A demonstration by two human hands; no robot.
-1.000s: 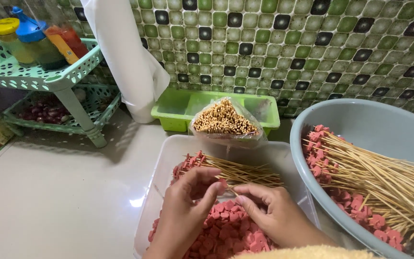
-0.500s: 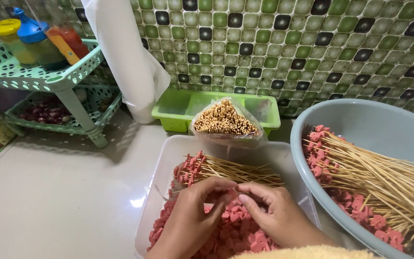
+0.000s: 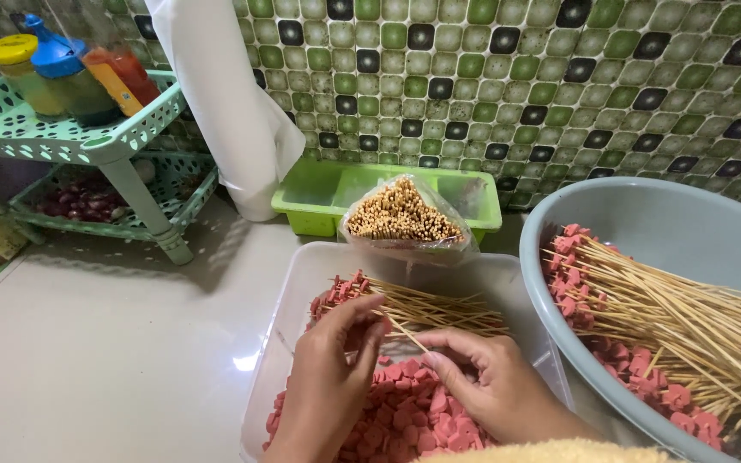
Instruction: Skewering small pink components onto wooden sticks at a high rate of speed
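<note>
Hands [image 3: 328, 386] [image 3: 495, 386] pinch skewer [image 3: 405, 333]; grey basin [image 3: 645, 214] alongside.

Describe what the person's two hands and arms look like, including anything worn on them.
Both hands are bare: the left hand and the right hand show no gloves, and no rings or wristbands are visible. The nails look short and unpainted. The left forearm is uncovered where it shows. A fuzzy pale yellow sleeve edge shows at the bottom of the frame, by the right wrist.

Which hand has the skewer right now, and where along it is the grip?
Both hands are on one bamboo skewer. The left hand pinches its upper end, the right hand its lower end, over the clear tub of pink sausage pieces.
</note>
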